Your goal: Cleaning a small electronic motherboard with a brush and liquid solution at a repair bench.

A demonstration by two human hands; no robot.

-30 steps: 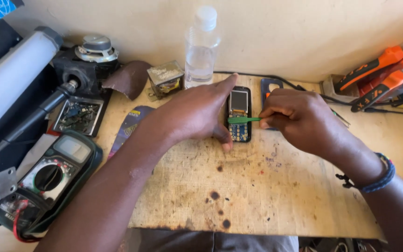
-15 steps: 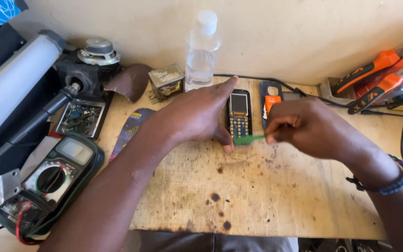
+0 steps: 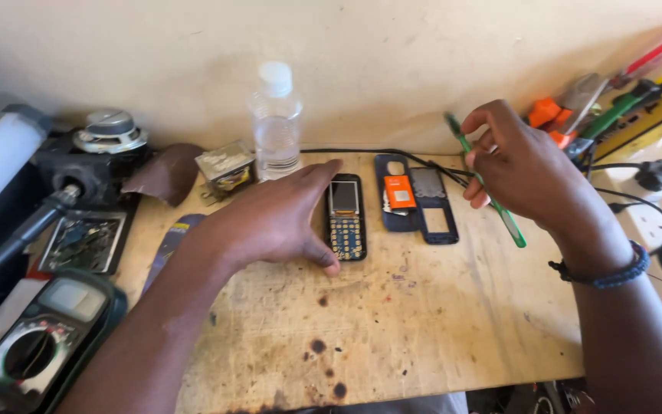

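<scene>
A small black keypad phone with its front cover off lies on the wooden board. My left hand rests beside it, thumb and forefinger pressed against its left edge and bottom corner. My right hand is lifted to the right of the phone, holding a thin green tool that slants down to the right. Between the two hands lie a blue back cover with an orange battery and a dark blue front frame.
A clear water bottle and a small transformer stand at the back. A multimeter, a circuit board tray and a speaker are at the left. Orange and green tools and cables crowd the right.
My right hand has lifted off the phone and swung up and right with the green tool. The left hand stays at the phone. The covers are now uncovered.
</scene>
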